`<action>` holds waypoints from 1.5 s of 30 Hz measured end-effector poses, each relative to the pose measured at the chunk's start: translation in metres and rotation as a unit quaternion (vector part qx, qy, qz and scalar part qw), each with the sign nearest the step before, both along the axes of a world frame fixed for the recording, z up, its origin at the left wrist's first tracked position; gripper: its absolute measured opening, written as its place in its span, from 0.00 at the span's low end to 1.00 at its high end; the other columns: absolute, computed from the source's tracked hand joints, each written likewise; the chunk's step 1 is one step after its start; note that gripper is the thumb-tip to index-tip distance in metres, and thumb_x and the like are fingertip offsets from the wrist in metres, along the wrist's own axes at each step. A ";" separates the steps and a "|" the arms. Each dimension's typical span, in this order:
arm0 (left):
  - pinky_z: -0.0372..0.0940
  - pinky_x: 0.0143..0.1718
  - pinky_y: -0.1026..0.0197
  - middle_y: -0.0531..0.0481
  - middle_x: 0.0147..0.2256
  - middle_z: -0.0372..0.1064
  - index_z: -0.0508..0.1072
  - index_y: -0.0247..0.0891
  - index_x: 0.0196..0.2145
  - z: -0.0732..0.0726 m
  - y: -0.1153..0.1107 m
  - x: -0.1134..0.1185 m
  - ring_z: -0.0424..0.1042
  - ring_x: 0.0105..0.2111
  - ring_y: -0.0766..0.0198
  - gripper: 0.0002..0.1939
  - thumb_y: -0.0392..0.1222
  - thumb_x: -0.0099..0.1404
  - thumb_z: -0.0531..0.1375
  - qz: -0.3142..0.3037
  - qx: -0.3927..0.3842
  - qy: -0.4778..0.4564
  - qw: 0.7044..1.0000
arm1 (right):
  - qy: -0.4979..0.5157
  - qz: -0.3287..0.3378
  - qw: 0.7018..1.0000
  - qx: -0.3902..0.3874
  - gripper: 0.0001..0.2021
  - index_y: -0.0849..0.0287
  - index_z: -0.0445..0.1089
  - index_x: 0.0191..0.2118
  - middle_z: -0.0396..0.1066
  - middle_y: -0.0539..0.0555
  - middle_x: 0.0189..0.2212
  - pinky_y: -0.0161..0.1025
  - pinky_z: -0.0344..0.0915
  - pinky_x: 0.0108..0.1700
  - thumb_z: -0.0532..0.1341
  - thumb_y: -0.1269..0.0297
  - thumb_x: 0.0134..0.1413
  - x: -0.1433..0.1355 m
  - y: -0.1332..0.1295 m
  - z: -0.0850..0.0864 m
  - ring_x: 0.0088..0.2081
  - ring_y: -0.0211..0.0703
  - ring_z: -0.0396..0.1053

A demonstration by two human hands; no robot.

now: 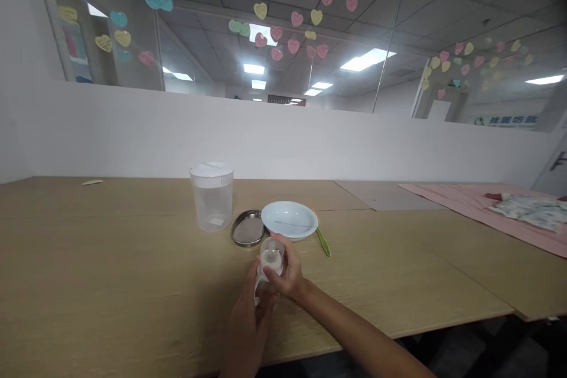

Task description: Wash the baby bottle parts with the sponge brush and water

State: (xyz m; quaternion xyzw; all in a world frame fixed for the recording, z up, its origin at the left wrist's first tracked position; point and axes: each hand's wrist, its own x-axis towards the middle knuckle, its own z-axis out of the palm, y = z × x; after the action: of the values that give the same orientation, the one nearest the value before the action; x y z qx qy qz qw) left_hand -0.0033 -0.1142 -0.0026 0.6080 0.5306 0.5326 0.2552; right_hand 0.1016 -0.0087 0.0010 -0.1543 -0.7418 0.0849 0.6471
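A baby bottle with a clear dome cap and a white collar point(271, 255) is held over the table, in front of a white bowl. My left hand point(252, 307) is wrapped round the lower body of the bottle. The fingers of my right hand point(287, 269) close round its cap and collar, with the thumb across the front. Much of the bottle's body is hidden by my hands.
Behind the bottle are the white bowl point(290, 218), a round metal tray point(248, 228) and a green-handled utensil point(324, 242). A clear plastic bucket point(212, 198) stands left of them. A pink cloth point(469, 204) with patterned fabric lies at the far right of the wooden table point(133, 283).
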 end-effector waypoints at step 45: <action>0.68 0.44 0.57 0.42 0.50 0.68 0.55 0.37 0.59 -0.013 0.003 0.006 0.70 0.47 0.54 0.27 0.49 0.66 0.50 0.056 0.026 0.087 0.994 | -0.070 -0.047 0.996 0.030 0.25 0.59 0.61 0.50 0.73 0.59 0.40 0.40 0.71 0.41 0.58 0.48 0.49 0.017 0.003 0.017 0.41 0.47 0.73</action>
State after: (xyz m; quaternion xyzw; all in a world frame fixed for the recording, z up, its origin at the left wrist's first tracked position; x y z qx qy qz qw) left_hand 0.0026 -0.1117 -0.0152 0.6274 0.5702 0.5050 0.1621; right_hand 0.1189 -0.0058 0.0185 -0.1749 -0.7792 0.0215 0.6015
